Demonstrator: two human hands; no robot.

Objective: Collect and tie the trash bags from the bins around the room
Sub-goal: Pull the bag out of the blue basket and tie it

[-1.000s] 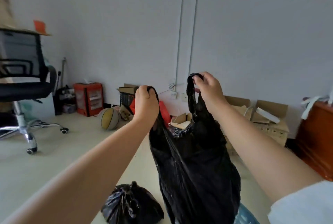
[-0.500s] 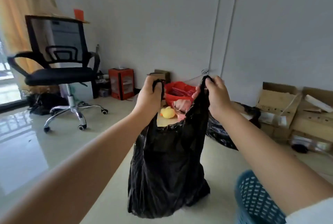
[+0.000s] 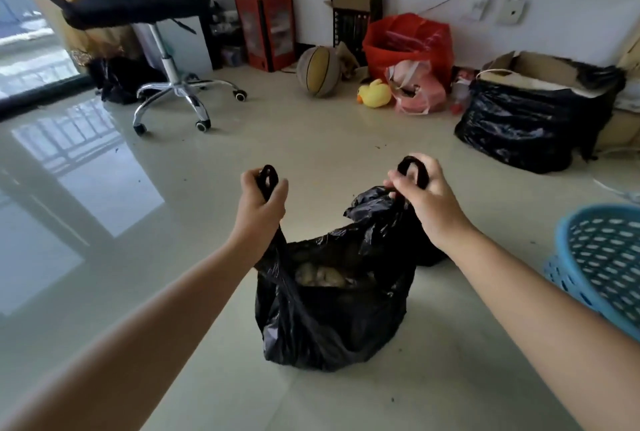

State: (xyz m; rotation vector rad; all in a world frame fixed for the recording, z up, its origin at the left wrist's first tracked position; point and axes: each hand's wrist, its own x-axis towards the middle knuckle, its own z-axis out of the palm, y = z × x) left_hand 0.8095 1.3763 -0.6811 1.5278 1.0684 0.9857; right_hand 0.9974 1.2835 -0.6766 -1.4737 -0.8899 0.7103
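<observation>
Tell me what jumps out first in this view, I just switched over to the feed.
The black trash bag sits on the floor dead centre, mouth open, with the left hand and right hand each gripping one handle, not yet tied. A blue basket sits at the right edge. Along the far wall, a red bag, yellow duck and ball stand out, with an office chair at upper left.

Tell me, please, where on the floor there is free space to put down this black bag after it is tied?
Free: the wide glossy floor left of the black trash bag, between it and the office chair; also the strip ahead, before the ball and yellow duck. Crowded: the wall side, and the right by the blue basket.
</observation>
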